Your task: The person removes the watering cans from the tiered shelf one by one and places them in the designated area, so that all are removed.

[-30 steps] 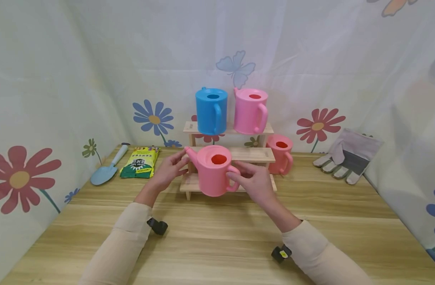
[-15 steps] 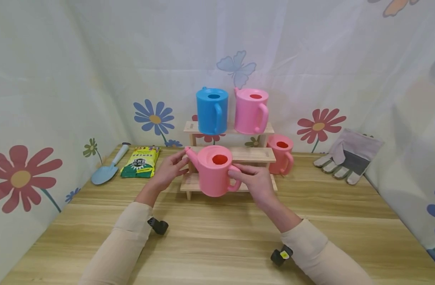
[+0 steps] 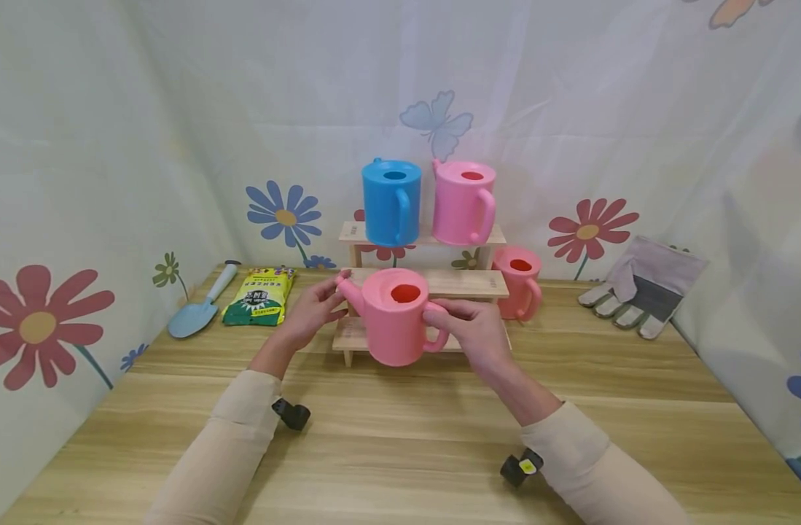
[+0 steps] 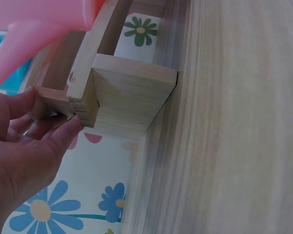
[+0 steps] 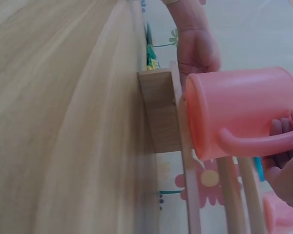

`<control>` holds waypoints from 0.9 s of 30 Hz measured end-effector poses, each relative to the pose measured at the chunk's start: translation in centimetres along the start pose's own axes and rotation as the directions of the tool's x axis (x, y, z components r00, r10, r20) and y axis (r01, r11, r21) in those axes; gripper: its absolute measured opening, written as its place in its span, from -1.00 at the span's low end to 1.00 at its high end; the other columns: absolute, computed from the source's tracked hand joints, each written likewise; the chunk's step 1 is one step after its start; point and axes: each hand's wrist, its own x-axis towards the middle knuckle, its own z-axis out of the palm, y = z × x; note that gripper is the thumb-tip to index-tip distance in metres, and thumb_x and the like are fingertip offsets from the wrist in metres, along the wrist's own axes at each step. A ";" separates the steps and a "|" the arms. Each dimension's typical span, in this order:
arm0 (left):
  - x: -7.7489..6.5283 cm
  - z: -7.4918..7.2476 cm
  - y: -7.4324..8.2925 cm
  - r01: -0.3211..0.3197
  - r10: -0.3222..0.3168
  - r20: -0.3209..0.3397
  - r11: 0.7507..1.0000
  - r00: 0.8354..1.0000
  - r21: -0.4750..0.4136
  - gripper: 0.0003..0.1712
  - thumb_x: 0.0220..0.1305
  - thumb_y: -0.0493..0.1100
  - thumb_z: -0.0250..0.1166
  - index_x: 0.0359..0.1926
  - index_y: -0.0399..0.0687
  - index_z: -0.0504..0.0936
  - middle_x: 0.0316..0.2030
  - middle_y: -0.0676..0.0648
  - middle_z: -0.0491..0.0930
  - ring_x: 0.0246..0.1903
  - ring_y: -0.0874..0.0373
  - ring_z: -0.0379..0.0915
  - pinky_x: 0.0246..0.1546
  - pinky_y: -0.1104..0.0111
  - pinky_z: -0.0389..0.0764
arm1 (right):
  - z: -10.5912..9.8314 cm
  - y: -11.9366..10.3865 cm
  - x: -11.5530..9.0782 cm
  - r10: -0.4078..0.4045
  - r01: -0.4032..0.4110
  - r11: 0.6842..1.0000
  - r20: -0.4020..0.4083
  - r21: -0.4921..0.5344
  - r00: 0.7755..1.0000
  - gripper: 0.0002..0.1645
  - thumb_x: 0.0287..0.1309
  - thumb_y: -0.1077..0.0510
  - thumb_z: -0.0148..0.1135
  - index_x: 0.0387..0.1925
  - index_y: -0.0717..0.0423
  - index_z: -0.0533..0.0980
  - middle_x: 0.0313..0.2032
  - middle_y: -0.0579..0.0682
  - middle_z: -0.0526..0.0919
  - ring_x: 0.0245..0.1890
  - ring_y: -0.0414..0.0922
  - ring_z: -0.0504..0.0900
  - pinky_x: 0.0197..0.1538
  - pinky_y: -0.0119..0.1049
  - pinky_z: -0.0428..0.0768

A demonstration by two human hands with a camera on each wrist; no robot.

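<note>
Coral-pink watering can (image 3: 395, 332) in the grasp of the right hand (image 3: 480, 337): the thumb and fingers close round its handle (image 3: 443, 337) at the can's right side. It is held upright in front of the middle and lowest shelves of a wooden rack (image 3: 462, 283), its spout (image 3: 352, 294) pointing left and its round red opening facing up. Whether its body touches the rack, I cannot tell. Just beside the spout, the left hand (image 3: 308, 317) grips the left end of the middle shelf with thumb and curled fingers, as the left wrist view shows. Both forearms wear beige sleeves (image 3: 219, 445), with a small black device at each cuff.

On the rack's top shelf stand two more cans, side by side and apart: a blue watering can (image 3: 382, 208) on the left and a light pink watering can (image 3: 457, 204) on the right, both with handles towards the near right. Just right of the rack and farther back, a second coral can (image 3: 520, 288) stands upright.

Far left on the wood-grained tabletop (image 3: 400, 445) lie a pale blue trowel (image 3: 193, 319), its handle pointing far right, and, just right of it, a yellow and green packet (image 3: 259, 297). At the far right, a grey and white work glove (image 3: 643, 284) leans towards the white cloth backdrop (image 3: 295, 87), which is printed with red and blue flowers and a pale blue butterfly (image 3: 439, 120).
</note>
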 end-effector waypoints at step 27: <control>0.0 -0.1 -0.3 -0.026 0.027 0.026 0.999 0.999 -0.023 -0.34 0.56 -0.08 0.07 0.56 -0.03 0.12 0.56 -0.12 -0.04 0.47 -0.10 0.02 0.29 -0.10 0.36 | -9.3 -9.7 -2.7 -0.177 0.120 0.974 -0.318 -0.190 0.931 -0.52 0.12 -0.01 0.50 0.00 0.18 0.71 -0.33 -0.17 0.78 -0.17 -0.15 0.69 -0.20 -0.50 0.63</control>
